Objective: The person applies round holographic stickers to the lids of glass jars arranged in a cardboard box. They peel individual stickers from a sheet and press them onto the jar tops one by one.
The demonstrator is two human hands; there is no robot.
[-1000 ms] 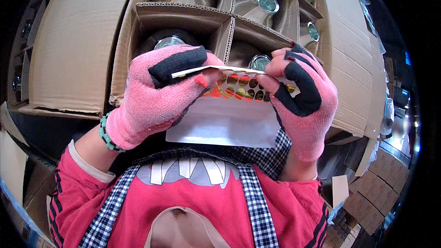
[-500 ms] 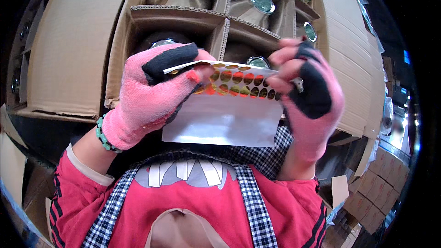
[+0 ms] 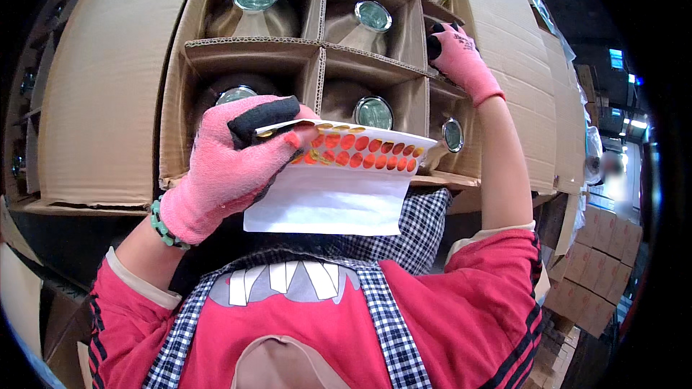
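Pinched in my left hand [image 3: 229, 162], gloved in pink and black, is a sheet of stickers [image 3: 324, 200]. Rows of shiny gold and orange oval stickers run along its upper part, and its lower white part is bare. My right hand [image 3: 459, 57], in a matching glove, reaches into a right-hand compartment of the cardboard carton [image 3: 252, 45]. The fingers of that hand bend down inside and are mostly hidden, so any hold cannot be made out. Rounded glass vessels with open mouths stand in the compartments, among them one glass vessel [image 3: 375, 113] just behind the sheet.
Cardboard dividers [image 3: 321, 75] separate the vessels. Large carton flaps spread out on the left [image 3: 108, 86] and right [image 3: 515, 86]. More vessels stand in cartons at the far left. Stacked brown boxes [image 3: 595, 266] are at the right.
My right hand has left the sheet's right edge and moved up and right into the carton. The left hand still holds the sheet, and the carton appears lower in view.
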